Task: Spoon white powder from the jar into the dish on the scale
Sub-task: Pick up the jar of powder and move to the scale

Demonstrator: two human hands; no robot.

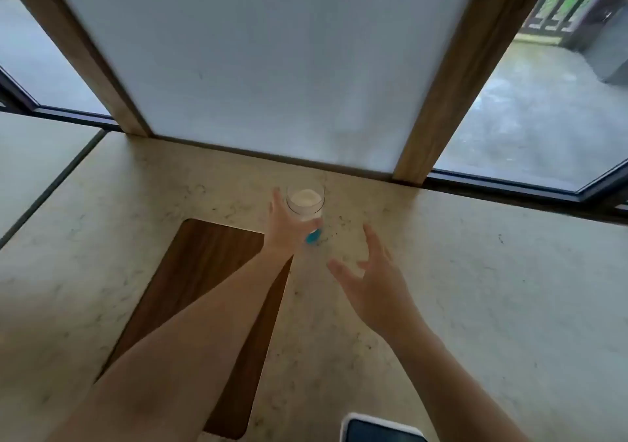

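left hand (pixel 283 225) grips round clear jar (pixel 305 202); right hand (pixel 372 283) spread.

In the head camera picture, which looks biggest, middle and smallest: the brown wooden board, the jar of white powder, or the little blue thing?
1. Brown wooden board, by far the largest.
2. Jar of white powder.
3. Little blue thing, partly hidden by the left hand, so its full size is unsure.

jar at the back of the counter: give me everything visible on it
The jar is a clear, glass-looking cylinder, upright on the pale speckled counter near the back wall panel. No lid shows; its open mouth reveals white powder inside. The left hand wraps its near-left side, fingers against the wall. A blue object, blurred, sits at its base by that hand; what it is cannot be told. The right hand is open and apart from it.
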